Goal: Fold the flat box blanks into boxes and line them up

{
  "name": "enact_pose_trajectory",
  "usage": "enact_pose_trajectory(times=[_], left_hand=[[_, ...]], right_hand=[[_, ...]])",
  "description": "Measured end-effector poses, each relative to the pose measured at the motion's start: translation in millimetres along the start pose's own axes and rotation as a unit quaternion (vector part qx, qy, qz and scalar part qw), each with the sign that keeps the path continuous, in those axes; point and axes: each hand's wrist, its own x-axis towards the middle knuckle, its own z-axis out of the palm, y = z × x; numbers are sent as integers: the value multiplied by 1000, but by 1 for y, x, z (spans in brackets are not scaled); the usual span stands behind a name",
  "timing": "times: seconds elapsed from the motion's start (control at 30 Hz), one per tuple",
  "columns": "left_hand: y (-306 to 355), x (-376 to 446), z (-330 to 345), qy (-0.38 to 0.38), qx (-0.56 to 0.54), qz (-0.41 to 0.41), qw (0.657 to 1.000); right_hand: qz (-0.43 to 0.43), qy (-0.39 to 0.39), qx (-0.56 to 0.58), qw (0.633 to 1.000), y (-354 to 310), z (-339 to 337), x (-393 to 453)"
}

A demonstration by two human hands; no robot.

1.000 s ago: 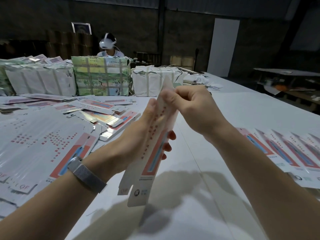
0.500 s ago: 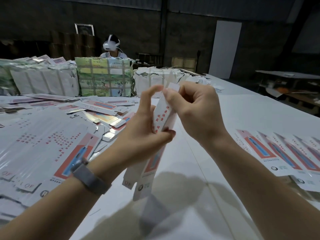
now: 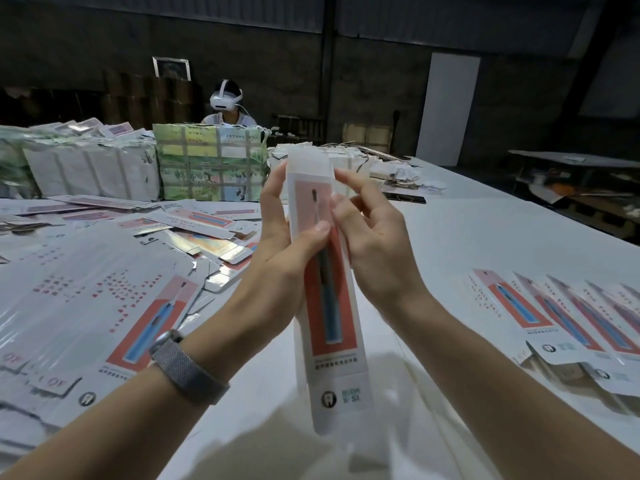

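- Box (image 3: 325, 292) held upright in the air over the near middle of the table (image 3: 450, 237), printed face toward the camera, top flap up, bottom flap hanging free.
- Left hand (image 3: 277, 271) grasps the box from its left edge: thumb laid across the front panel, fingers wrapped behind.
- Right hand (image 3: 370, 244) works the right edge near the top; fingers lightly curled, tips on or just beside the edge. Whether they pinch it or only touch, I cannot tell.
- Judgement: the step in hand is squaring the sleeve and readying the top flap for tucking. Box looks partly formed, ends not closed.
- To do it well: press both long edges inward evenly so the sleeve pops to a true rectangle; keep the left thumb off the crease lines.
- Fold any side tabs in first, then bend the top flap along its score and slide the tongue inside the front panel, not over it.
- Thin card: it likely dents or creases if squeezed mid-panel; hold near the corners.
- Row (image 3: 568, 320) of boxes lies along the right edge of the table, side by side, well apart from the hands; this one probably goes at the near-left end of it.
- Blanks (image 3: 86, 289) are stacked and strewn across the left side; wrapped bundles (image 3: 211, 164) sit at the far left edge.
- Another person (image 3: 227, 105) sits behind the bundles.
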Motion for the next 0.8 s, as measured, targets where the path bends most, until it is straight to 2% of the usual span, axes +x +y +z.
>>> enact_pose_trajectory(times=[0.1, 0.23, 0.47, 0.6, 0.8], left_hand=[[-1, -1, 3, -5, -21, -7, 1000], [1, -1, 4, -3, -77, -28, 997], [-2, -3, 5, -20, -27, -25, 999], [-6, -3, 3, -4, -54, -47, 997], [-6, -4, 7, 3, -13, -23, 1000]], right_hand=[[-2, 6, 35, 999, -2, 2, -2], [37, -6, 75, 996, -2, 5, -3], [31, 27, 89, 995, -4, 2, -4], [16, 20, 74, 997, -3, 7, -8], [27, 19, 126, 992, 1, 5, -6]])
